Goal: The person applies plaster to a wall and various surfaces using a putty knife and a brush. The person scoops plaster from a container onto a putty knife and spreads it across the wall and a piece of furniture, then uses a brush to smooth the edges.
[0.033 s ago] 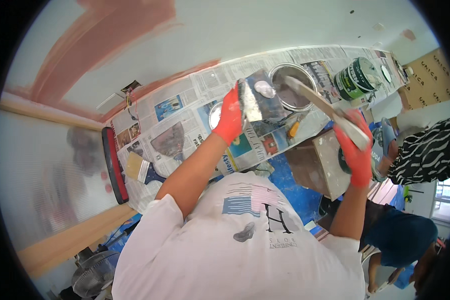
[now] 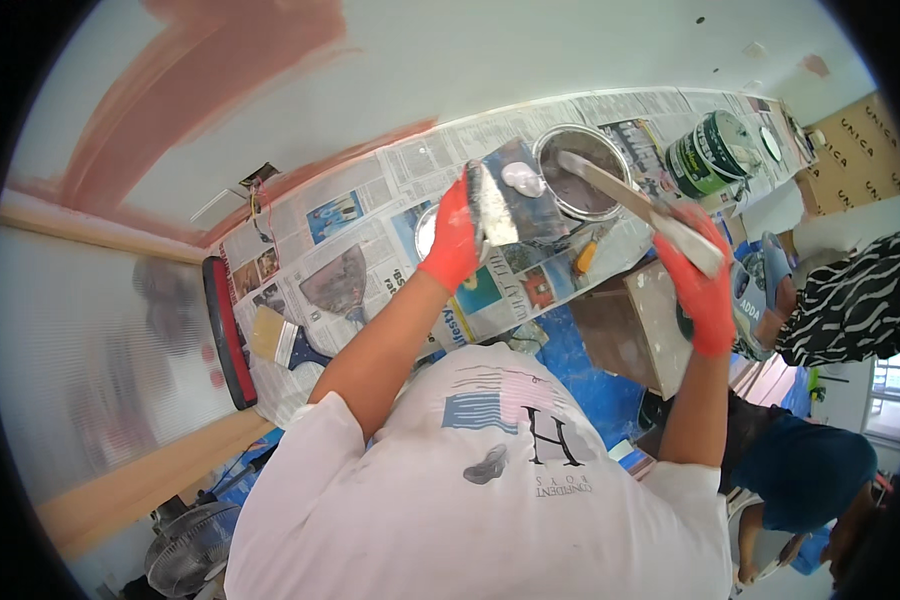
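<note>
L hand (image 2: 454, 238), red glove: closed on wide scraper (image 2: 540, 210) w/ white blob (image 2: 523, 180) on blade, next to open can (image 2: 592, 214). R hand (image 2: 692, 285), same glove: closed round flat stick (image 2: 632, 197), tip over can mouth. Chg: stick sl. further L, twd scraper; blob approx. same, so prob. no transfer.

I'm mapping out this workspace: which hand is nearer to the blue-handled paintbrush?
Left. The left hand is beyond the paintbrush and to its right; the right hand, holding a long flat tool, is much farther to its right.
</note>
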`<state>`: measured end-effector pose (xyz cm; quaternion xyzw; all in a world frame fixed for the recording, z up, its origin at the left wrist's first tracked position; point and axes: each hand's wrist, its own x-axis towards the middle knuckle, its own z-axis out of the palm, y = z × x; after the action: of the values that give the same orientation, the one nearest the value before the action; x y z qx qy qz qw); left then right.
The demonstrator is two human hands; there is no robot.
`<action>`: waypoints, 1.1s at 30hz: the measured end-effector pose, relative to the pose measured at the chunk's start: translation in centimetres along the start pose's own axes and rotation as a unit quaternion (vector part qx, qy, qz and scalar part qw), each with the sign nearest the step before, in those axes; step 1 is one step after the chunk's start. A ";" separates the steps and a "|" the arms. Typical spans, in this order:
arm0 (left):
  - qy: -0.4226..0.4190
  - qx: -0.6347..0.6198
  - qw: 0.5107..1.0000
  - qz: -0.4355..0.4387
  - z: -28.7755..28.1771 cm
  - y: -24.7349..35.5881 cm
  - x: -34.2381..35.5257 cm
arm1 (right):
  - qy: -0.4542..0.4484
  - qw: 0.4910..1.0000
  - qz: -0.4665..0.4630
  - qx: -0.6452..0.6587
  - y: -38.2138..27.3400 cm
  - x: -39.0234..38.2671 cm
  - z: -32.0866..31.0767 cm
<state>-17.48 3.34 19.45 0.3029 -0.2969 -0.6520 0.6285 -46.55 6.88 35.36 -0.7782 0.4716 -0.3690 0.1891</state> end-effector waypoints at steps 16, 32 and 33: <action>0.223 -0.175 0.959 -0.031 -3.8 2.6 -10.7 | -0.159 0.933 0.303 0.114 3.6 -6.5 9.2; 0.302 -0.224 0.915 0.146 -19.3 11.7 -25.2 | -0.480 0.863 -0.156 0.036 -7.4 -5.6 33.2; 0.371 -0.167 0.899 0.159 -18.2 13.1 -25.6 | -0.454 0.865 -0.208 0.051 -7.6 -6.3 35.8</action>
<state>5.52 28.33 18.44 0.3622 0.0271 -0.4234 0.8299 -16.89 14.16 14.19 -0.9292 0.1413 -0.0294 0.3402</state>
